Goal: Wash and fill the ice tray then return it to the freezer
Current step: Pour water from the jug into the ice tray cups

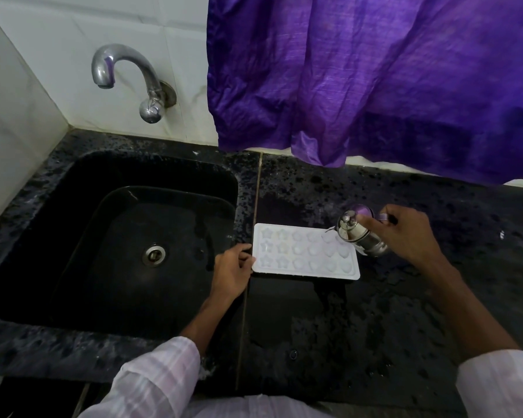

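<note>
White plastic ice tray (pixel 302 254) on dark speckled table (pixel 360 321) beside black sink (pixel 163 170), left hand (pixel 231 274) holding its left rim, right hand (pixel 405 233) gripping tipped steel jug (pixel 357 233) hiding a corner.

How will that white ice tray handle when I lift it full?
The ice tray looks thin and shallow, so it may flex and spill unless kept level. The counter looks wet, so it may slide when pushed; the left hand holds its edge.

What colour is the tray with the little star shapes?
White. The ice tray shows best in the head view, lying on the black counter.
</note>
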